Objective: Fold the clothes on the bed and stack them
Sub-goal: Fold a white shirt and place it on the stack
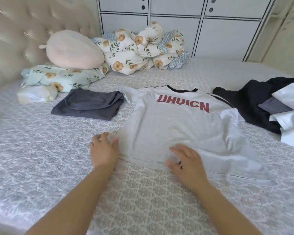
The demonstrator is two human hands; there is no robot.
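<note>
Both hands lie flat with relaxed fingers, gripping nothing: the left hand (104,150) at the near left edge of the white T-shirt with red letters (176,126), the right hand (185,162) pressing its near hem. The shirt is spread on the grey patterned bed (41,150), a folded dark grey garment (88,104) to its left, a black and white clothes pile (265,106) at the right

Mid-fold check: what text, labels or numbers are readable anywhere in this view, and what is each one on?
"UHUICN": red block letters across the chest of the white T-shirt spread flat on the bed.
No other readable text: the folded dark grey garment, the black and white clothes pile and the cabinet doors show none.
</note>
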